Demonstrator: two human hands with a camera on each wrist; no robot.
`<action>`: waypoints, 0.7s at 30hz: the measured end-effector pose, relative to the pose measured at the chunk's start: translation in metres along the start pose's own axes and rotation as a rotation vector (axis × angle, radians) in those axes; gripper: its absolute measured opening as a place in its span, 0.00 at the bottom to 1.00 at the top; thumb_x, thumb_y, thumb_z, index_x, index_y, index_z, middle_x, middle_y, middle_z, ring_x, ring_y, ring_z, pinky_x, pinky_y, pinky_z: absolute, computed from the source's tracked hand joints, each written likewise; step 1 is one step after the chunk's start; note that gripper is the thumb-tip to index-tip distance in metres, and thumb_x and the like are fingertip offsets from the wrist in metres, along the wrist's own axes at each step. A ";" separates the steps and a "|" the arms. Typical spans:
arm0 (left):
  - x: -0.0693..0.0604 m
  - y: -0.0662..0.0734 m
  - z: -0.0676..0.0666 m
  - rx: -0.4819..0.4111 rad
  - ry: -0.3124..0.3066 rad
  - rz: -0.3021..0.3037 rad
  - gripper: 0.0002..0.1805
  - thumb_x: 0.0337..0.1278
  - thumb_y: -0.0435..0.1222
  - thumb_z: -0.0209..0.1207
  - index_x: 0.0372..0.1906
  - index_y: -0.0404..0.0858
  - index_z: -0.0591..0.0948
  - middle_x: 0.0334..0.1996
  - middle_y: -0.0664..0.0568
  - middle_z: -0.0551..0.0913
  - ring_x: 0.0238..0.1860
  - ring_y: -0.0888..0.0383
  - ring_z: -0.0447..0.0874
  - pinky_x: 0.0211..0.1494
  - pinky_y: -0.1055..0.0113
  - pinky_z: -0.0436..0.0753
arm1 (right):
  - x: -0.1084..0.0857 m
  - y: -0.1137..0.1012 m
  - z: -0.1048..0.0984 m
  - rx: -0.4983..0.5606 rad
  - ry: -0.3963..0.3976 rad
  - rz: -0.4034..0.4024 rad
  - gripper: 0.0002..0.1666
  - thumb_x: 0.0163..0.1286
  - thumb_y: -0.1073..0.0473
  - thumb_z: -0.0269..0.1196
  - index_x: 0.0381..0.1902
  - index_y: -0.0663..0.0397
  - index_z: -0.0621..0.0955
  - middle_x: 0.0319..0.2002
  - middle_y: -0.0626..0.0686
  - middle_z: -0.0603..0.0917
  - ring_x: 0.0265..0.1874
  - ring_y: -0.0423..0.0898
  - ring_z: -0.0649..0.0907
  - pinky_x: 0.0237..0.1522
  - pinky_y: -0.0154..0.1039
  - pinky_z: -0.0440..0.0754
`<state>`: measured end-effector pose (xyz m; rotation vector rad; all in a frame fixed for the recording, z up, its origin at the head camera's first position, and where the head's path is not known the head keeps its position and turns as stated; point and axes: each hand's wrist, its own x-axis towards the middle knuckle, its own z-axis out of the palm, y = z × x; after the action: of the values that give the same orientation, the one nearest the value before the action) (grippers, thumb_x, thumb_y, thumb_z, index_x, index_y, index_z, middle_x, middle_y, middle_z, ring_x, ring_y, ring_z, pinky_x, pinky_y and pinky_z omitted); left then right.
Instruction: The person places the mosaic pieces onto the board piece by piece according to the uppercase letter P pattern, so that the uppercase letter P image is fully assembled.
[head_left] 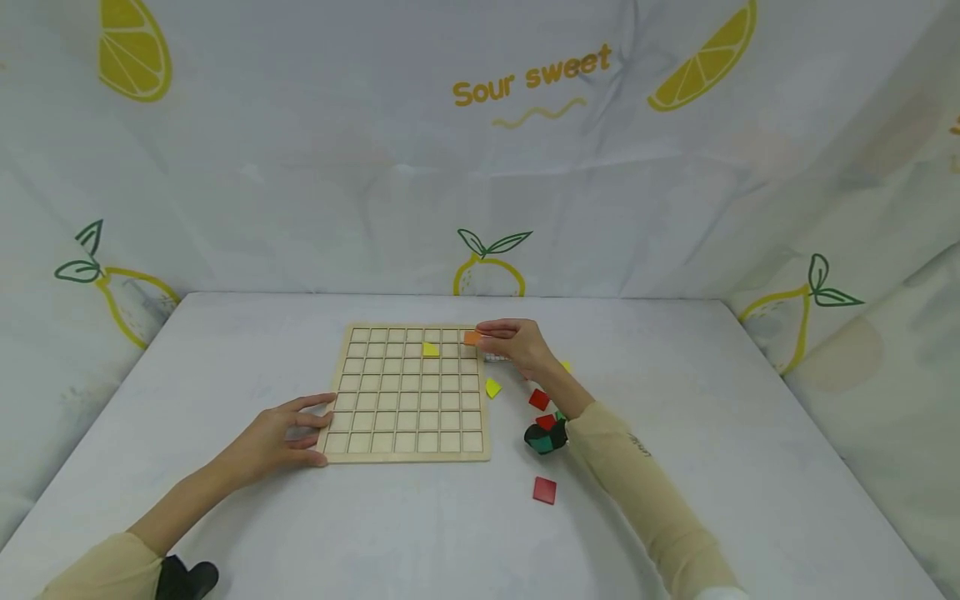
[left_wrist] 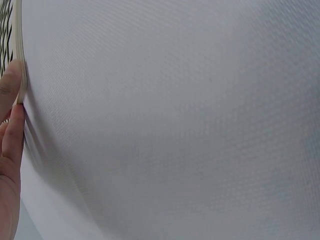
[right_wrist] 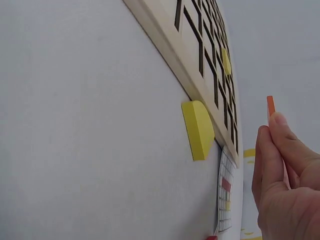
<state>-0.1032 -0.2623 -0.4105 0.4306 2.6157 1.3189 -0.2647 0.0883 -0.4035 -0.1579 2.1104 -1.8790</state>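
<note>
A wooden grid board lies flat on the white table. My left hand touches its left edge near the front corner, fingers and thumb spread along the rim; part of that hand shows at the left wrist view's edge. Between the thumb and fingers of my right hand an orange piece is pinched over the board's back right corner. In the right wrist view the orange piece stands up from the fingertips of the hand. One yellow piece sits on the board's upper part.
Right of the board lies a rounded yellow piece. Red pieces and a bit of green are scattered near the right forearm, one red square further forward. A printed grid card lies by the board's corner, partly hidden by the right hand in the head view.
</note>
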 end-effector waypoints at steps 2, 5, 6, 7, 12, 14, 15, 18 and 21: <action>0.000 0.000 0.000 0.002 -0.001 0.002 0.46 0.39 0.34 0.74 0.67 0.26 0.65 0.52 0.29 0.78 0.46 0.46 0.85 0.45 0.70 0.86 | 0.001 0.000 0.005 0.027 -0.012 -0.006 0.22 0.62 0.71 0.65 0.54 0.72 0.78 0.53 0.64 0.81 0.40 0.40 0.85 0.49 0.36 0.85; 0.000 -0.001 0.000 -0.004 0.000 0.006 0.46 0.40 0.34 0.73 0.67 0.26 0.65 0.53 0.29 0.78 0.47 0.45 0.84 0.46 0.70 0.86 | 0.001 -0.001 0.012 0.018 -0.026 -0.022 0.21 0.62 0.71 0.66 0.54 0.71 0.78 0.52 0.63 0.82 0.43 0.41 0.85 0.50 0.36 0.84; 0.000 -0.001 0.000 -0.009 -0.001 0.006 0.46 0.40 0.34 0.73 0.67 0.26 0.65 0.53 0.29 0.77 0.47 0.45 0.84 0.46 0.70 0.86 | 0.002 -0.001 0.015 0.010 -0.024 -0.022 0.21 0.61 0.71 0.66 0.53 0.70 0.79 0.52 0.62 0.82 0.43 0.42 0.85 0.50 0.35 0.84; 0.000 -0.001 0.000 -0.013 0.000 0.006 0.46 0.40 0.34 0.73 0.67 0.26 0.65 0.53 0.29 0.77 0.47 0.45 0.84 0.46 0.70 0.86 | 0.002 -0.001 0.018 -0.005 -0.024 -0.029 0.21 0.60 0.71 0.67 0.53 0.70 0.79 0.51 0.62 0.83 0.44 0.43 0.85 0.49 0.34 0.84; 0.000 -0.001 -0.001 -0.011 0.005 0.006 0.46 0.39 0.34 0.74 0.67 0.26 0.65 0.53 0.29 0.78 0.47 0.45 0.84 0.46 0.70 0.86 | 0.005 -0.001 0.032 -0.032 -0.032 -0.069 0.20 0.59 0.71 0.68 0.51 0.70 0.81 0.49 0.62 0.84 0.46 0.47 0.85 0.48 0.34 0.84; 0.000 -0.002 -0.001 -0.004 0.010 0.013 0.46 0.39 0.34 0.74 0.66 0.25 0.65 0.54 0.30 0.78 0.48 0.45 0.84 0.46 0.71 0.86 | 0.006 -0.002 0.038 -0.043 -0.032 -0.083 0.20 0.59 0.71 0.68 0.50 0.71 0.81 0.48 0.62 0.84 0.45 0.48 0.85 0.49 0.34 0.85; 0.000 -0.002 -0.001 -0.002 0.011 0.016 0.46 0.39 0.34 0.74 0.66 0.25 0.65 0.54 0.30 0.78 0.48 0.44 0.83 0.46 0.71 0.86 | 0.006 -0.004 0.041 -0.050 -0.029 -0.086 0.19 0.59 0.71 0.68 0.49 0.71 0.81 0.47 0.63 0.84 0.45 0.49 0.85 0.49 0.34 0.85; 0.000 -0.002 0.000 -0.004 0.010 0.023 0.46 0.39 0.34 0.74 0.66 0.24 0.65 0.53 0.30 0.78 0.48 0.44 0.83 0.46 0.70 0.86 | 0.007 -0.006 0.049 -0.114 -0.017 -0.101 0.18 0.58 0.69 0.69 0.47 0.69 0.82 0.45 0.62 0.85 0.44 0.49 0.85 0.47 0.33 0.85; 0.001 -0.002 0.000 -0.008 0.004 0.019 0.46 0.39 0.34 0.74 0.66 0.24 0.64 0.54 0.29 0.77 0.49 0.43 0.82 0.47 0.70 0.86 | 0.009 -0.008 0.054 -0.165 -0.006 -0.121 0.16 0.58 0.69 0.69 0.46 0.68 0.83 0.44 0.62 0.86 0.44 0.51 0.85 0.46 0.34 0.86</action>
<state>-0.1043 -0.2629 -0.4123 0.4528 2.6149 1.3373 -0.2577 0.0336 -0.4024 -0.3345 2.2983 -1.7643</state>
